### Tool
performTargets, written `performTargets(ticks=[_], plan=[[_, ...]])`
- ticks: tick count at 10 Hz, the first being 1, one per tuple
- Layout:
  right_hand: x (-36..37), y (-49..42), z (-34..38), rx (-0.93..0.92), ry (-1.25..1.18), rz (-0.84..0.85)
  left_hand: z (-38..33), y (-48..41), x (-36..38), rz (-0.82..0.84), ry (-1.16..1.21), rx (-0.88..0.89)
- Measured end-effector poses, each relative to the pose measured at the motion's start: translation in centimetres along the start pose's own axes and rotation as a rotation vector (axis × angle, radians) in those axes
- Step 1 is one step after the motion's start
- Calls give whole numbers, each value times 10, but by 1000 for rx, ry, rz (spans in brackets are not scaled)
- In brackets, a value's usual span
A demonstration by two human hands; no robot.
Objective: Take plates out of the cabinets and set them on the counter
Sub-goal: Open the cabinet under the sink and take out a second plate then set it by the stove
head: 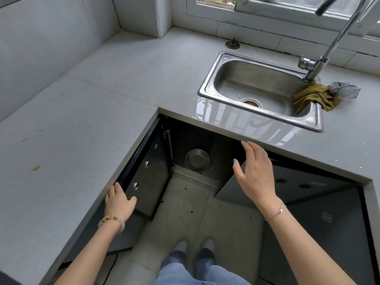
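None of the plates are sitting on the tabletop (82, 103) yet, so the task is only beginning. At the left, the left hand (120, 199) is gripping the near top corner of the left cabinet door (148, 173), its fingers curling over the door's edge and its thumb lying across the dark face. The door is standing swung out from under the tabletop. Just right of it, deep in the open corner cabinet, a round metal dish (197, 161) is resting low down. I cannot tell whether it is a plate or a shallow bowl, and no other plates are showing in the dark. Further right, the right hand (257, 173) is hovering with fingers (251, 150) straight and spread, holding nothing. Its tips are reaching just under the tabletop's near edge, above the right cabinet door (292, 182), which is hanging open too. At the far right, a cloth (312, 95) is lying beside the sink (209, 75). Opening appears done; reaching in, lifting out and setting down are all remaining.
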State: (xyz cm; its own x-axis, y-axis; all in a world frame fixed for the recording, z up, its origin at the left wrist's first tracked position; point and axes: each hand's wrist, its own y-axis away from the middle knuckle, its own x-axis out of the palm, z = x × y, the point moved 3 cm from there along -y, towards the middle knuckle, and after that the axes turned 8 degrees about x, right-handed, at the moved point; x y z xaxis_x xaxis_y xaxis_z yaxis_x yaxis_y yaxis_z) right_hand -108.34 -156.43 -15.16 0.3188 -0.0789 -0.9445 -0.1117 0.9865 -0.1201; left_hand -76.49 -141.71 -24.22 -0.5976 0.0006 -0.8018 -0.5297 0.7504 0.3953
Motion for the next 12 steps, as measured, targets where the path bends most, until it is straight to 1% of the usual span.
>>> performTargets(ticks=[3,5,7,9,10,11,12], plan=[[7,-13,-7,-20,-31,11,-6,2,-2,-18,-94,12],[11,-18,-19,-12,-57,36,-6,1,-7,-60,-141,-43],[13,-23,-29,-15,-58,62,-7,4,-8,-119,-215,-52],[16,-28,-39,-18,-79,61,-12,9,-10,-200,-226,-65],[19,-29,-45,-18,-89,60,-13,11,-5,-178,-209,-71],[22,-29,-51,-22,-104,53,-21,16,2,-173,-173,-35],[28,-29,-55,-28,-106,61,-43,19,6,-203,-117,68]])
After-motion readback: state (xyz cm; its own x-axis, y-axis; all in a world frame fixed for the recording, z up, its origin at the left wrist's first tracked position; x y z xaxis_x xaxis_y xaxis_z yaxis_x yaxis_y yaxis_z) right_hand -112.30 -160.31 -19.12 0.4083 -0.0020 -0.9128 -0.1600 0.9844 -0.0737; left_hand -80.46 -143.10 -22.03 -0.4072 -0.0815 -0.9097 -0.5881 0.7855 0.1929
